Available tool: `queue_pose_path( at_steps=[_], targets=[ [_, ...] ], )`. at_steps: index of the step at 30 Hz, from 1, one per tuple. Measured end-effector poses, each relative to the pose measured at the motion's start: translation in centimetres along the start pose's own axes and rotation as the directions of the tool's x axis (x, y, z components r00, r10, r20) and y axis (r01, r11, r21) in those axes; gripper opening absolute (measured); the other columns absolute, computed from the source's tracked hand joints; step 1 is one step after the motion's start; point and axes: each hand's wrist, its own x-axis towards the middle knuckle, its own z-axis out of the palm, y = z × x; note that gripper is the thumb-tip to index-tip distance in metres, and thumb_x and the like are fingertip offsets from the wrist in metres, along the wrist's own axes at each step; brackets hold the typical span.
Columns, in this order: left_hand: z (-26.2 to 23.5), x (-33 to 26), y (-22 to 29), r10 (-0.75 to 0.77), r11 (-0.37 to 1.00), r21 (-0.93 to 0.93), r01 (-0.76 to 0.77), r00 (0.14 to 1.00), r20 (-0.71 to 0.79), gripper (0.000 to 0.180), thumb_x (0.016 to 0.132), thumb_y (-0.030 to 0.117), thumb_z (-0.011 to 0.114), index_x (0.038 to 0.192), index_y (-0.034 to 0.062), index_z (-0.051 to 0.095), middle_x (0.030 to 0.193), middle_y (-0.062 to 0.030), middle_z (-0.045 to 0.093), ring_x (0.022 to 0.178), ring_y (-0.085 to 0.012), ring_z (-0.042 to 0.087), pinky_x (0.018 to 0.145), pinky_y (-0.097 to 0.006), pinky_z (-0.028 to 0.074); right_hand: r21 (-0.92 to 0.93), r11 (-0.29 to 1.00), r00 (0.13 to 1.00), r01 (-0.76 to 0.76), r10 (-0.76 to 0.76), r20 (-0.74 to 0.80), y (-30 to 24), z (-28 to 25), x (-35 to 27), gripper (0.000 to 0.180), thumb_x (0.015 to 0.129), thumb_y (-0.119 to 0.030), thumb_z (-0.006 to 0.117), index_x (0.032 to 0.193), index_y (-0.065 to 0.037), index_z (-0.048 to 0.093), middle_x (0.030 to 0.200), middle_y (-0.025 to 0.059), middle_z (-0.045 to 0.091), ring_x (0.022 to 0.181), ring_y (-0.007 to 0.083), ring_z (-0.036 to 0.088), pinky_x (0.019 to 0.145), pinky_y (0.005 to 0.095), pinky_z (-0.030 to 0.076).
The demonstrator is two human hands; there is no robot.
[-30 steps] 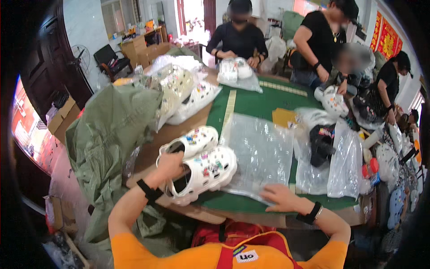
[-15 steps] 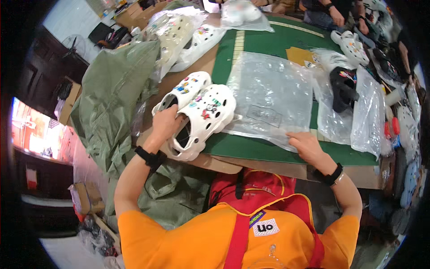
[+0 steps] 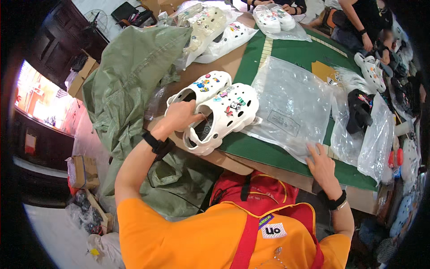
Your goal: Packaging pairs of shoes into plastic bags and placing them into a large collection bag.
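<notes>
A pair of white clogs (image 3: 237, 106) with colourful charms lies side by side at the table's near left, toes pointing away. My left hand (image 3: 181, 116) grips the pair at the inner sides of their heel openings, its fingertips partly hidden inside. To the right of the clogs a transparent plastic bag (image 3: 293, 96) lies flat, its left part touching the toe side of the nearer clog. At the bag's near right corner is my right hand (image 3: 321, 163), fingers spread, with nothing held; the fingertips rest at the bag's edge.
The table has a green top (image 3: 242, 145) with cardboard along its near edge. A large green sack (image 3: 134, 67) covers the left side. Bagged clogs (image 3: 230, 38) stand behind, and a black clog (image 3: 358, 110) lies among bags at right. Other people (image 3: 363, 27) work across the table.
The whole view has shifted, so the table sits farther right. My right hand's fingers have spread out at the bag's near edge. My left hand keeps its hold on the clogs.
</notes>
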Motion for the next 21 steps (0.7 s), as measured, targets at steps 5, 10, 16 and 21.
queue_pose_path(
  at_steps=[5,10,16,21],
  targets=[
    [1.2,1.3,-0.2,0.012,0.99,-0.136,-0.03,0.992,-0.129,0.034,0.072,0.033,0.064,0.084,0.0012,0.061,0.076,-0.0217,0.062,0.073,-0.0378,0.06,0.065,-0.046,0.046,0.146,0.986,0.992,0.081,-0.065,-0.108,1.8,2.3,-0.1,0.041,0.078,-0.013,0.056,0.119,-0.016,0.05,0.12,0.0106,0.049,0.073,0.0327,0.061,0.061,0.0388,0.051],
    [-0.9,-0.1,-1.1,0.01,0.923,-0.384,-0.042,0.996,-0.083,0.03,0.073,0.021,0.063,0.095,0.0008,0.059,0.085,-0.017,0.063,0.079,-0.0305,0.06,0.069,-0.038,0.045,0.276,0.953,0.975,0.122,-0.063,-0.213,1.6,1.4,0.3,0.05,0.075,-0.005,0.053,0.125,-0.008,0.043,0.121,0.014,0.05,0.091,0.0351,0.057,0.074,0.041,0.049],
    [-7.7,-4.0,1.0,0.279,0.516,-0.853,-0.073,0.956,0.087,0.036,0.073,-0.006,0.05,0.109,-0.0064,0.053,0.099,-0.0066,0.063,0.091,-0.0104,0.053,0.08,-0.026,0.043,0.34,0.921,0.946,0.189,-0.077,-0.316,1.1,-0.1,0.8,0.06,0.071,-0.001,0.054,0.128,-0.006,0.039,0.126,0.0188,0.045,0.105,0.0367,0.05,0.082,0.0402,0.046],
    [-9.0,-4.6,5.7,0.673,0.516,-0.79,-0.332,0.727,0.134,0.042,0.07,-0.001,0.057,0.111,-0.0028,0.053,0.098,-0.0142,0.064,0.089,-0.0176,0.057,0.08,-0.03,0.043,0.492,0.856,0.972,0.16,-0.05,-0.23,0.2,-2.5,1.8,0.065,0.069,0.001,0.054,0.131,-0.003,0.035,0.133,0.0212,0.037,0.114,0.0366,0.045,0.09,0.0384,0.042]
  ],
)
